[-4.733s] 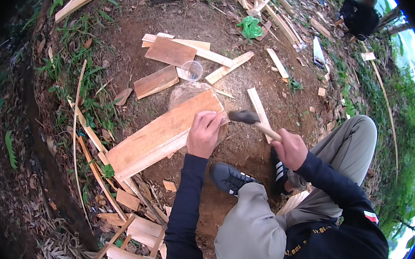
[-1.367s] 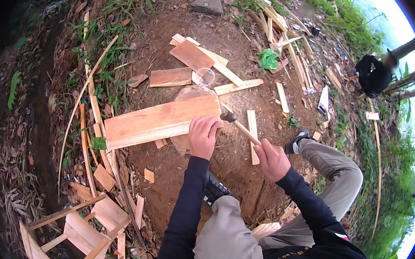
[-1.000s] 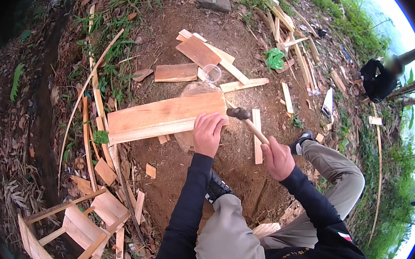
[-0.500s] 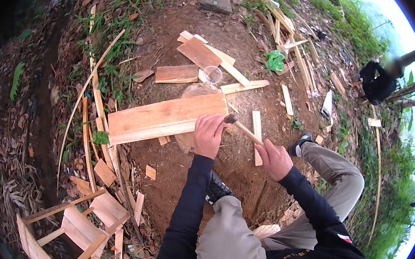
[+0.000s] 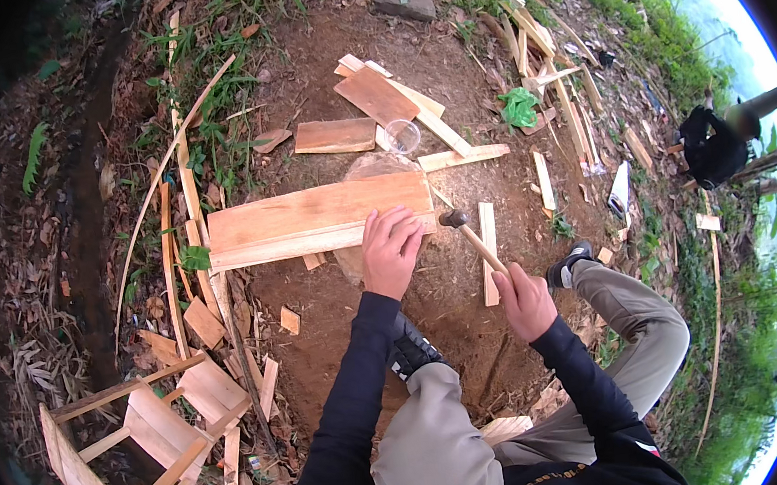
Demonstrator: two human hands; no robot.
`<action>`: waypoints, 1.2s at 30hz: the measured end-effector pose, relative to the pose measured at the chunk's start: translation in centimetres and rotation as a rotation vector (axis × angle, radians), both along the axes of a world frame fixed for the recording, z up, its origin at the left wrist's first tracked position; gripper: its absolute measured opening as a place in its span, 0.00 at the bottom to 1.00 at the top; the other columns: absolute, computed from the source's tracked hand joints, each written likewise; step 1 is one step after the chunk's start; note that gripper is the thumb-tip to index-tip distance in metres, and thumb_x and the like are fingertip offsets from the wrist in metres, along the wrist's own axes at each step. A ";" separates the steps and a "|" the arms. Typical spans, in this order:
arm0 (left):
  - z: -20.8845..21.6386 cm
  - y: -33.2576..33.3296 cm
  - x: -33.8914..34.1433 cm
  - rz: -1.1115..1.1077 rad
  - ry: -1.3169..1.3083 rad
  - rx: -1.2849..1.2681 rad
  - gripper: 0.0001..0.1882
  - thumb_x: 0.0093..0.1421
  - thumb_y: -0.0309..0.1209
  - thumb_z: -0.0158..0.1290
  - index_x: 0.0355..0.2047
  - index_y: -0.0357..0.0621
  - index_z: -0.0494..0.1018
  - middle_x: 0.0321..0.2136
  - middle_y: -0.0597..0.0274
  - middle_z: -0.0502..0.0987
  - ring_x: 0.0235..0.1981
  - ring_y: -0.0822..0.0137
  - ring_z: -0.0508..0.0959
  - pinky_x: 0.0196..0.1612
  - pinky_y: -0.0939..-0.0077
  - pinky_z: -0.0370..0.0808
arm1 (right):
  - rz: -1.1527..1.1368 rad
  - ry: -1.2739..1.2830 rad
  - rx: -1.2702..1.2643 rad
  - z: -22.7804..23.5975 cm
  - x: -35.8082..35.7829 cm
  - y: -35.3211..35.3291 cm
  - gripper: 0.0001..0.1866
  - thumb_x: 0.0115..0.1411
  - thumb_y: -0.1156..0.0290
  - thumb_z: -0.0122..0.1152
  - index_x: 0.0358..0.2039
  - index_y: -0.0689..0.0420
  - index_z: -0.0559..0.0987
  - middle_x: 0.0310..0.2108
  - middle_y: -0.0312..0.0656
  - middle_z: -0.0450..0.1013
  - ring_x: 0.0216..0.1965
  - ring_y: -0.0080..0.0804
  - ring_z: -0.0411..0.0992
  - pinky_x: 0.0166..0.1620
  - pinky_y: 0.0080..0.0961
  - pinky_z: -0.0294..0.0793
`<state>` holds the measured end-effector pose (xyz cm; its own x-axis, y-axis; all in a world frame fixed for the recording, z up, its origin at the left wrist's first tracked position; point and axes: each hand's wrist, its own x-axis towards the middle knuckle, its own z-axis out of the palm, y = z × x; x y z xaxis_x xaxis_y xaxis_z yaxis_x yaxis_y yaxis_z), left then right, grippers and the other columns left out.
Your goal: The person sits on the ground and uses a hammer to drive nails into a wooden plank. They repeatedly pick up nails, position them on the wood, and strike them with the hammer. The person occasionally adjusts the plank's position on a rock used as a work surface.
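- Resting the left hand (image 5: 392,253) near the right end of a long board (image 5: 317,212) laid across a stump (image 5: 374,162); too hidden to tell a wide grip from a narrow one.
- Holding a hammer (image 5: 478,245) by its handle in the closed grip of the right hand (image 5: 529,302), with its head just beside the board.
- Seen beyond: a clear plastic cup (image 5: 403,137), short planks (image 5: 336,136), a green bag (image 5: 519,108).

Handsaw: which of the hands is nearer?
Right. The right hand, on the hammer, is below and left of the handsaw in the picture; the left hand, at the board, is farther left.
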<state>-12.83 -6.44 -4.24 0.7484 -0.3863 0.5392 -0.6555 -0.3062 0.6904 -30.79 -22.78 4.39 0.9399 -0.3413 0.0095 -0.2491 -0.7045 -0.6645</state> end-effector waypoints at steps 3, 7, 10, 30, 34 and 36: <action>0.3 -0.1 0.0 0.003 -0.002 0.016 0.05 0.58 0.29 0.60 0.35 0.47 0.80 0.43 0.64 0.79 0.51 0.60 0.77 0.61 0.53 0.64 | 0.025 -0.023 -0.037 0.2 0.6 -0.1 0.16 0.69 0.66 0.54 0.27 0.61 0.67 0.16 0.54 0.66 0.20 0.58 0.69 0.24 0.46 0.65; 0.8 -0.3 0.0 0.005 -0.001 0.043 0.05 0.59 0.30 0.60 0.35 0.48 0.80 0.43 0.65 0.80 0.51 0.60 0.76 0.61 0.54 0.64 | 0.034 -0.024 -0.041 0.7 0.9 -0.2 0.15 0.69 0.66 0.54 0.27 0.61 0.67 0.16 0.55 0.66 0.20 0.58 0.70 0.24 0.47 0.65; 0.9 -0.5 0.0 0.000 -0.017 0.054 0.05 0.59 0.31 0.60 0.35 0.48 0.80 0.43 0.66 0.80 0.51 0.61 0.76 0.61 0.54 0.63 | 0.033 -0.026 -0.035 0.8 0.9 -0.3 0.16 0.69 0.66 0.54 0.27 0.61 0.67 0.17 0.55 0.67 0.20 0.58 0.70 0.24 0.47 0.65; 1.5 -2.3 -0.6 0.179 0.023 0.105 0.07 0.64 0.33 0.51 0.34 0.43 0.71 0.34 0.57 0.73 0.43 0.54 0.72 0.58 0.52 0.61 | 0.010 0.014 0.008 0.9 1.2 0.4 0.16 0.70 0.66 0.53 0.26 0.62 0.67 0.16 0.55 0.66 0.19 0.58 0.68 0.22 0.45 0.61; 1.4 -2.5 -0.3 0.182 -0.048 0.208 0.07 0.64 0.33 0.51 0.33 0.43 0.70 0.33 0.58 0.71 0.41 0.54 0.71 0.56 0.54 0.63 | 0.009 -0.011 -0.035 1.0 1.0 -0.1 0.17 0.70 0.66 0.52 0.26 0.62 0.67 0.15 0.54 0.65 0.18 0.55 0.68 0.22 0.44 0.60; 1.6 -2.5 0.0 0.166 -0.075 0.223 0.07 0.64 0.34 0.52 0.33 0.43 0.70 0.32 0.58 0.71 0.40 0.55 0.71 0.55 0.55 0.63 | 0.003 -0.008 -0.043 0.6 0.8 -0.6 0.16 0.70 0.67 0.52 0.26 0.62 0.68 0.15 0.53 0.64 0.17 0.54 0.67 0.22 0.43 0.60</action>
